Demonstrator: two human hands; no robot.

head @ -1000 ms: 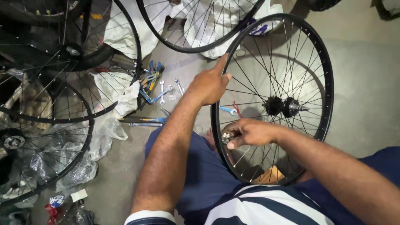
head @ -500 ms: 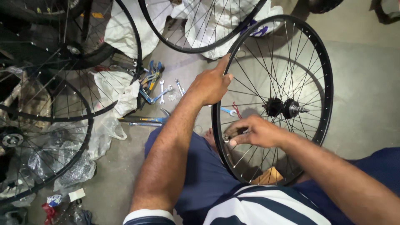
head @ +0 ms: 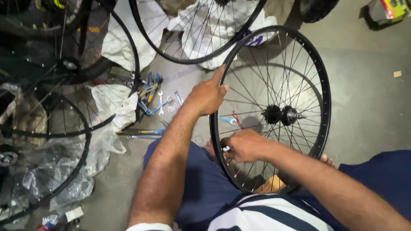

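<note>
A black bicycle wheel with thin spokes and a dark hub stands upright between my knees. My left hand grips the rim at its upper left edge. My right hand is closed on a small silvery tool held against a spoke close to the lower left part of the rim. My legs in dark blue shorts lie under the wheel.
Spanners and blue-handled tools lie on the grey concrete floor to the left. More black wheels lean at the top and left, over white sacks and clear plastic. A toe shows behind the rim.
My right hand has shifted slightly along the lower left rim with the small tool. My left hand keeps its hold on the rim, and the wheel has barely moved.
</note>
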